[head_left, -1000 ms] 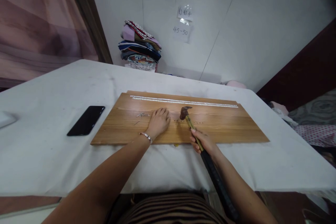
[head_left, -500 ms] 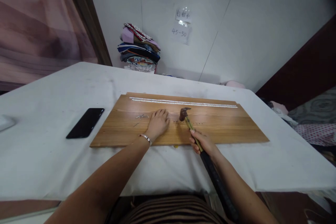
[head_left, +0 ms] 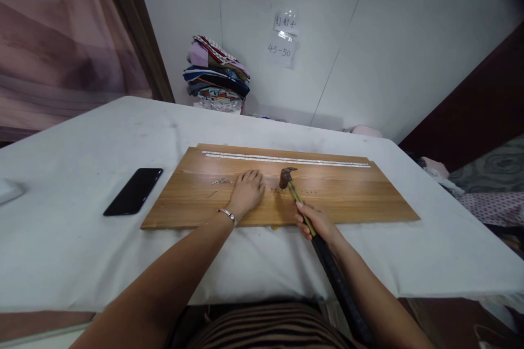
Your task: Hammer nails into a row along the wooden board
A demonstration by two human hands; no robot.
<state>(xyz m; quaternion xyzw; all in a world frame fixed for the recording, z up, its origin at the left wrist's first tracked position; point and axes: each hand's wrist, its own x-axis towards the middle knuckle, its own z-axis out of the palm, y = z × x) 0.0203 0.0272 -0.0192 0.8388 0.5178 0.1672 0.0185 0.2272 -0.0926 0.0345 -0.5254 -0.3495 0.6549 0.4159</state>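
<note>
My right hand (head_left: 315,221) is wrapped round the yellow-and-black handle of a claw hammer (head_left: 286,176). The hammer's rusty head is over the middle of a wooden board (head_left: 360,204), near a row of small dark nail spots (head_left: 311,192). Flat on the board, with fingers stretched out, lies my left hand (head_left: 248,191); it holds nothing. Just left of it is a small pile of loose nails (head_left: 221,181), with a single nail (head_left: 212,194) closer to me. Whether the hammer head touches the board, I cannot tell.
Two white measuring strips (head_left: 286,160) run along the board's far side. A black phone (head_left: 133,191) lies left of the board on the white-covered table (head_left: 73,262). Folded clothes (head_left: 216,73) are stacked at the back, against a wall with paper notes (head_left: 282,49).
Almost nothing differs. Both hands and the hammer keep the same places, and the board and nails stay where they were.
</note>
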